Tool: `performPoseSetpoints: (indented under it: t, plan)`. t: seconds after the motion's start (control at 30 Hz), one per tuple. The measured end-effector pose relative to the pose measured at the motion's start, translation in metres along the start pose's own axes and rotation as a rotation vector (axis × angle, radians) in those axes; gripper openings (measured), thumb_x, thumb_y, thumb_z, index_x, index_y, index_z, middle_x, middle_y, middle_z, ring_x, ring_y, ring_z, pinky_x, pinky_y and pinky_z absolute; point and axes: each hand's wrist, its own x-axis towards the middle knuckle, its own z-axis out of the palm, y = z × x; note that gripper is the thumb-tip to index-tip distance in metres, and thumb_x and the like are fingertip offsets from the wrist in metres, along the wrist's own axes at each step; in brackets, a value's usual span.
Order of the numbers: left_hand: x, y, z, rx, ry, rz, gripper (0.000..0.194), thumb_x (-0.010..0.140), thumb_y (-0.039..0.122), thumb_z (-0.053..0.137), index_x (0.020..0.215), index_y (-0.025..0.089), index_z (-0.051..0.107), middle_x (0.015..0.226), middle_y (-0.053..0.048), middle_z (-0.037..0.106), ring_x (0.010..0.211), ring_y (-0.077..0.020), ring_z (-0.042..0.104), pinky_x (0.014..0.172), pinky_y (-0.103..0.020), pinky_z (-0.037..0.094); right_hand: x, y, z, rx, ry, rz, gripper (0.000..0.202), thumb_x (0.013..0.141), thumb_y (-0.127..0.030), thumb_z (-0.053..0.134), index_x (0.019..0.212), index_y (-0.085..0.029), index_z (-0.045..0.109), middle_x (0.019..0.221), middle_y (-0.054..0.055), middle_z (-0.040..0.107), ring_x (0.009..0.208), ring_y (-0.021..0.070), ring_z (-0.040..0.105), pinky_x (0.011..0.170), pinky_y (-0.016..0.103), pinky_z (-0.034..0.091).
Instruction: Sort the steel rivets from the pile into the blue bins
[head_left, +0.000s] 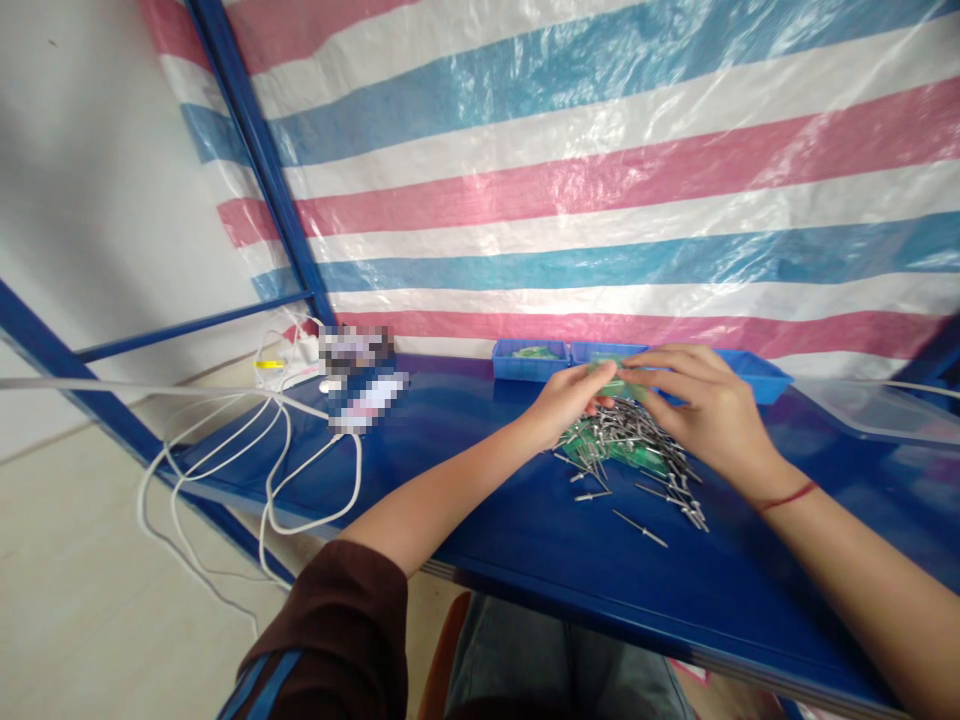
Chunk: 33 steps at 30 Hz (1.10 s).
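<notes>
A small clear green plastic bag [609,382] is pinched between the thumb and fingers of my left hand [571,392], above the pile. From the right, my right hand [701,405] reaches to the same bag with bent fingers, gripping at its edge; the fingertips are slightly blurred. Right below both hands lies a heap of silver blind rivets [637,430], with more green plastic bag material [630,455] under and among them. Several loose rivets are scattered in front, one single rivet [640,528] nearest the table edge.
Blue bins stand along the back: a left bin [531,368] with green bags inside, and a right bin [761,378] partly behind my right hand. A clear plastic sheet or lid [885,408] lies at right. White cables [281,470] loop over the blue table [465,500] at left.
</notes>
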Motion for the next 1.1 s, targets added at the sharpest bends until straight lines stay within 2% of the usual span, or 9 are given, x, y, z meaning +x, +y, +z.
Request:
performPoseSetpoints:
  t: [0.13,0.27,0.37,0.47,0.57,0.67,0.87,0.97,1.1]
  plan:
    - [0.003,-0.006,-0.004,-0.033,0.047,0.079,0.026,0.080,0.040,0.058,0.088,0.015,0.063,0.078,-0.002,0.060,0.064,-0.0070,0.053,0.055,-0.019,0.037,0.001,0.000,0.000,0.054,0.017,0.104,0.020,0.084,-0.026,0.050,0.094,-0.023,0.066,0.111,0.008,0.063,0.101,0.0245,0.057,0.086,0.042,0.046]
    - [0.007,-0.008,-0.010,0.157,0.180,0.227,0.025,0.083,0.040,0.055,0.083,0.015,0.060,0.072,0.000,0.057,0.067,-0.0095,0.052,0.063,-0.023,0.042,0.005,-0.003,0.000,0.271,0.084,0.605,0.029,0.085,-0.042,0.049,0.099,-0.019,0.059,0.081,0.007,0.065,0.069,0.0185,0.060,0.061,0.032,0.047]
    - [0.007,-0.006,-0.012,0.328,0.169,0.403,0.021,0.085,0.035,0.054,0.089,0.016,0.061,0.087,-0.004,0.063,0.085,-0.0141,0.057,0.077,-0.028,0.045,0.008,-0.007,0.003,0.706,-0.104,1.008,0.044,0.084,-0.060,0.041,0.098,-0.020,0.053,0.056,0.001,0.058,0.044,0.0130,0.049,0.043,0.026,0.038]
    - [0.005,-0.005,-0.013,0.496,0.048,0.512,0.016,0.085,0.028,0.055,0.095,0.020,0.064,0.108,-0.007,0.061,0.108,-0.0190,0.052,0.088,-0.033,0.044,0.010,-0.011,0.007,1.090,-0.204,1.160,0.043,0.081,-0.061,0.044,0.094,-0.021,0.052,0.057,0.000,0.058,0.042,0.0105,0.047,0.038,0.022,0.036]
    - [0.004,-0.008,-0.011,0.610,-0.046,0.529,0.018,0.084,0.016,0.053,0.095,0.022,0.066,0.114,-0.006,0.059,0.119,-0.0197,0.045,0.097,-0.036,0.041,0.009,-0.013,0.008,1.172,-0.128,1.153,0.027,0.073,-0.043,0.063,0.087,-0.021,0.055,0.062,-0.001,0.057,0.047,0.0091,0.051,0.041,0.020,0.040]
    - [0.003,-0.012,-0.005,0.521,-0.058,0.460,0.027,0.083,0.008,0.046,0.093,0.022,0.066,0.111,-0.004,0.061,0.114,-0.0179,0.050,0.100,-0.036,0.039,0.008,-0.011,0.008,1.101,-0.066,1.128,0.028,0.067,-0.035,0.070,0.089,-0.023,0.055,0.061,-0.003,0.056,0.048,0.0098,0.052,0.045,0.021,0.045]
    - [-0.003,-0.007,0.010,0.029,0.082,0.054,0.037,0.090,0.017,0.036,0.126,0.022,0.044,0.098,-0.005,0.063,0.069,-0.0100,0.061,0.066,-0.025,0.048,0.001,0.002,0.015,0.810,-0.055,0.899,0.036,0.075,-0.041,0.061,0.105,-0.026,0.050,0.055,-0.005,0.054,0.044,0.0149,0.052,0.043,0.029,0.043]
    - [-0.006,-0.003,0.011,-0.002,0.056,-0.026,0.026,0.089,0.031,0.047,0.110,0.017,0.053,0.096,-0.006,0.062,0.065,-0.0082,0.060,0.060,-0.021,0.045,-0.002,0.008,0.019,0.644,-0.048,0.708,0.038,0.079,-0.042,0.057,0.111,-0.025,0.047,0.048,-0.007,0.048,0.039,0.0154,0.049,0.038,0.028,0.037]
    - [-0.001,-0.003,0.004,0.095,-0.022,-0.021,0.014,0.083,0.027,0.058,0.088,0.014,0.057,0.080,-0.002,0.060,0.065,-0.0066,0.059,0.062,-0.020,0.043,-0.003,0.007,0.017,0.543,-0.070,0.633,0.045,0.082,-0.046,0.055,0.118,-0.021,0.043,0.049,-0.007,0.048,0.040,0.0149,0.050,0.036,0.027,0.035]
